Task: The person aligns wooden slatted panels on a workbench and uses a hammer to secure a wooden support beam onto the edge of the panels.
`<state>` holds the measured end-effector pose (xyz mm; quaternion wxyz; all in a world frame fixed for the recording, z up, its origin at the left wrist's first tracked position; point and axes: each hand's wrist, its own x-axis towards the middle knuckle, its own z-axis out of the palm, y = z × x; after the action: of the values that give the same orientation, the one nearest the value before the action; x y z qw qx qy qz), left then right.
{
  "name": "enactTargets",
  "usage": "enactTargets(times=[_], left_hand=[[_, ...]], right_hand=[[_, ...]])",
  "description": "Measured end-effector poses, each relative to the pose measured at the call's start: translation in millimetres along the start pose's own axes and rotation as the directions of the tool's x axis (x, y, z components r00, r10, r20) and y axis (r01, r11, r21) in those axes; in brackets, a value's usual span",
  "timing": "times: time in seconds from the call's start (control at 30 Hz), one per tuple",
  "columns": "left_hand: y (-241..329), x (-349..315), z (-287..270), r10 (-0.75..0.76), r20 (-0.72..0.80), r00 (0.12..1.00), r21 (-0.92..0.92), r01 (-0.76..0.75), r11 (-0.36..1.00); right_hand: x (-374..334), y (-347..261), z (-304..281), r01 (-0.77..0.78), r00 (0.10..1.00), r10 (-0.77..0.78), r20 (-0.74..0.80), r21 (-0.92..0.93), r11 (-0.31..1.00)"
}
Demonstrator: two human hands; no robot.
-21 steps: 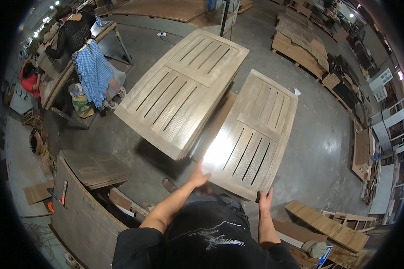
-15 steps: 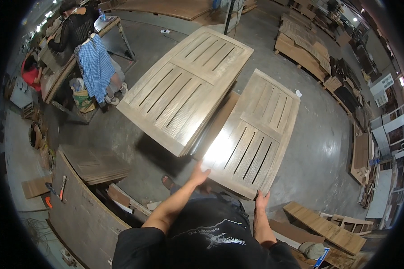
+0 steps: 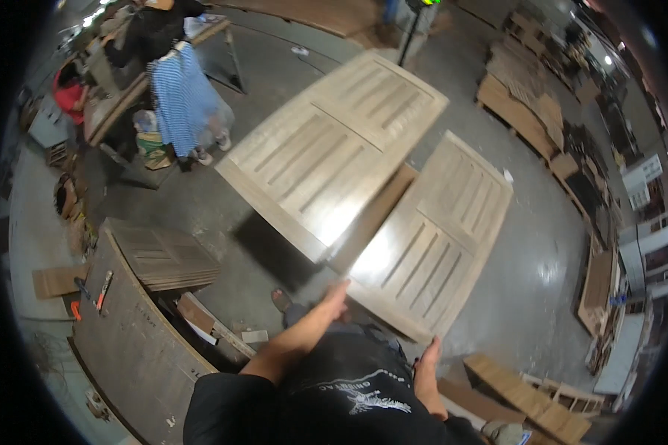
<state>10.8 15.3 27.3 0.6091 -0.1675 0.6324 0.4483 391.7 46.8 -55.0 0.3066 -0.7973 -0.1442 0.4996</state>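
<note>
A pale wooden slatted door panel [image 3: 460, 222] lies in front of me, on top of a brown board or box edge. My left hand [image 3: 336, 299] is at its near left corner, fingers closed on the edge. At the near right corner, my right hand [image 3: 427, 363] grips the edge with the fingertips showing; motion blurs both hands somewhat. To the left, a second slatted door panel [image 3: 304, 174] tops a stack, with a narrow gap between it and the one I hold. What supports the stack is mostly hidden.
At my left stand a large brown board [image 3: 137, 341] and several stacked panels [image 3: 167, 252]. Wooden planks [image 3: 527, 393] lie at lower right. A person in a blue checked garment [image 3: 182, 96] works at a bench [image 3: 119, 115] far left. Low timber stacks [image 3: 523, 111] line the far right.
The whole view has shifted, so the panels and surroundings sit lower and further right in the picture. Both hands stay at the near corners of the right panel.
</note>
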Motion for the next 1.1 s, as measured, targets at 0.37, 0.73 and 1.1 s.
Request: enactTargets(times=[0.37,0.73,1.1], left_hand=[[-26,50,-24,0.03,0.455,0.89,-0.013,-0.027,1.0],[-7,51,-236,0.062,0.316,0.947,0.324,-0.17,0.931],[37,-28,-412,0.623,-0.38,0.684,-0.041,-0.685,0.727]], right_hand=[[-32,-70,99,0.101,0.995,-0.096,-0.041,0.14,0.985],[-154,-191,168,0.706,0.588,-0.698,-0.409,-0.162,0.69],[-293,-249,381,0.987,0.094,-0.992,-0.085,0.135,0.082]])
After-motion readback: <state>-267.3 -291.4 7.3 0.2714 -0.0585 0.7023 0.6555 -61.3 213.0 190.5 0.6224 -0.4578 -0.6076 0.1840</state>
